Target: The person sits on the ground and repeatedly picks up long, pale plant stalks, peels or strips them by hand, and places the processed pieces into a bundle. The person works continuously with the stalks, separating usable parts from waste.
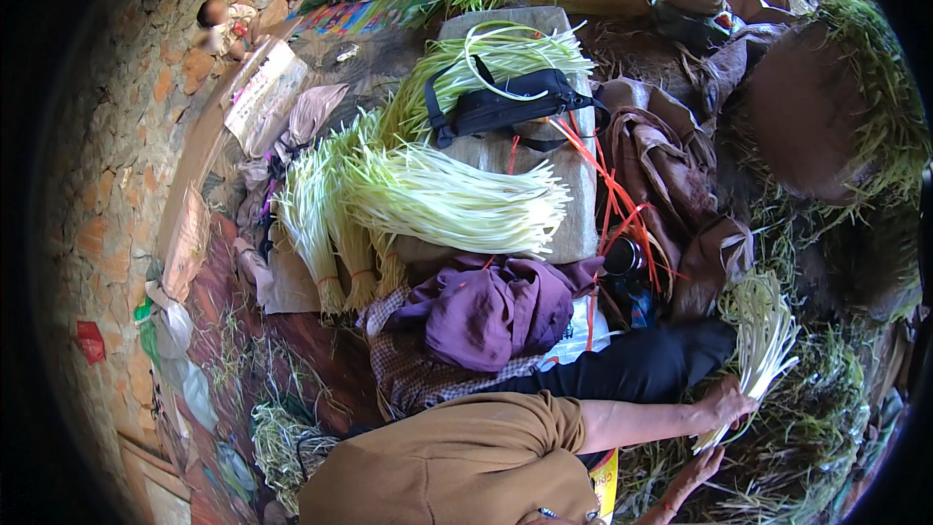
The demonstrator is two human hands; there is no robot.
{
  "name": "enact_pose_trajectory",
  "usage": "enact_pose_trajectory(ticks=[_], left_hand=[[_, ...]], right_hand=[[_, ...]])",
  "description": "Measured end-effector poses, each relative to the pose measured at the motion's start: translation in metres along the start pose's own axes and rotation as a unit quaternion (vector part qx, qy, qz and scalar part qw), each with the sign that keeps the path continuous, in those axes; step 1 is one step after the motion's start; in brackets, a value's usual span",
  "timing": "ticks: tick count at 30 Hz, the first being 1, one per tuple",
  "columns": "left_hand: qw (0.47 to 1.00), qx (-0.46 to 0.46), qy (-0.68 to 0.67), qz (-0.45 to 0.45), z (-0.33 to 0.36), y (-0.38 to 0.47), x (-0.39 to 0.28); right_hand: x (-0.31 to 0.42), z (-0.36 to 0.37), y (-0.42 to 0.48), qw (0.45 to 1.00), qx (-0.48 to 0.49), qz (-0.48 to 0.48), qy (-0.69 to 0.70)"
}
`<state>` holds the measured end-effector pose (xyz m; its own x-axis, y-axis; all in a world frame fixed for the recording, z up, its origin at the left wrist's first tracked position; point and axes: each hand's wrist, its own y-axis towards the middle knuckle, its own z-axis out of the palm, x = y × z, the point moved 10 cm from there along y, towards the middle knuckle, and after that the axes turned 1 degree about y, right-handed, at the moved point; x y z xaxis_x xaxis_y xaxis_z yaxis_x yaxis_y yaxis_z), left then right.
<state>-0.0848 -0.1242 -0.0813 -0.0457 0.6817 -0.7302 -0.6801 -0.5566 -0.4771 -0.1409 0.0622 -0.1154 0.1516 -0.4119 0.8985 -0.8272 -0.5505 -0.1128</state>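
Observation:
My left hand (727, 404) is closed around a loose bundle of pale green and white stems (762, 335), likely garlic shoots, off to the right. Just below it, my right hand (698, 472) has its fingers extended beside the cut ends and holds nothing that I can make out. A large pile of similar stems (459, 197) lies on a grey cloth-covered block (579, 222). Tied bundles (310, 219) rest against its left side. Red ties (612, 189) hang over the block's right edge. A purple cloth (488, 313) covers part of the lap.
A black waist bag (510, 106) lies on stems on the block. Brown sacking (656, 153) and a dark round container (623, 257) are to its right. Loose green leaves (802, 415) cover the ground around my hands. A person (229, 25) is by the stone wall (102, 233).

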Motion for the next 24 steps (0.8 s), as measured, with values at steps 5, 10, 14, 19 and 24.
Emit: enact_pose_trajectory(ticks=[5, 10, 14, 19, 24], left_hand=[[1.0, -0.003, -0.029, 0.006, -0.01, -0.007, -0.031], [0.984, -0.02, -0.18, 0.005, -0.025, -0.007, -0.058], [0.994, 0.004, -0.1, -0.036, -0.019, -0.007, -0.055], [0.99, 0.055, -0.083, -0.095, -0.001, -0.015, -0.034], [0.979, 0.085, -0.132, -0.133, 0.011, -0.018, -0.027]], right_hand=[[-0.08, -0.031, -0.044, 0.988, -0.042, 0.107, -0.099], [-0.149, -0.057, -0.123, 0.771, 0.101, 0.315, -0.545], [-0.084, -0.059, -0.082, 0.892, 0.058, 0.188, -0.406], [0.059, -0.062, -0.031, 0.985, -0.088, -0.014, -0.146], [0.098, 0.006, -0.044, 0.992, 0.012, -0.029, -0.118]])
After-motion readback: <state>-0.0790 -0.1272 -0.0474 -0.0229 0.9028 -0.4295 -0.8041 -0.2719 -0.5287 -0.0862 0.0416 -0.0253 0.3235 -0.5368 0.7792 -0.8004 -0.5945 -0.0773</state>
